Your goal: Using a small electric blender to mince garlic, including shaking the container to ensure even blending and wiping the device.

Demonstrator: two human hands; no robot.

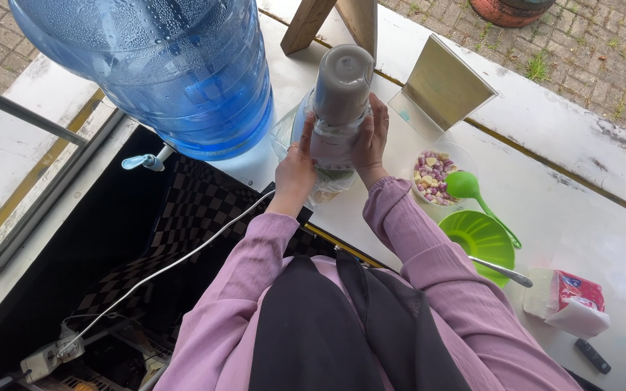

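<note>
Head view: a grey-and-white blender [340, 101] stands on the white counter [566, 217], just beside a big blue water jug [175, 65] — its cord [182, 253] trails off the edge, and a snag could likely tip it. The left hand [295, 168] and right hand [371, 137] wrap its sides, fingers curled, wrists raised.

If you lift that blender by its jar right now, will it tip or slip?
The blender looks tall and narrow, so probably top-heavy and tippy. Its jar seems full of grey mix, likely heavy. The left hand and right hand grip its smooth sides, possibly slippery.
</note>
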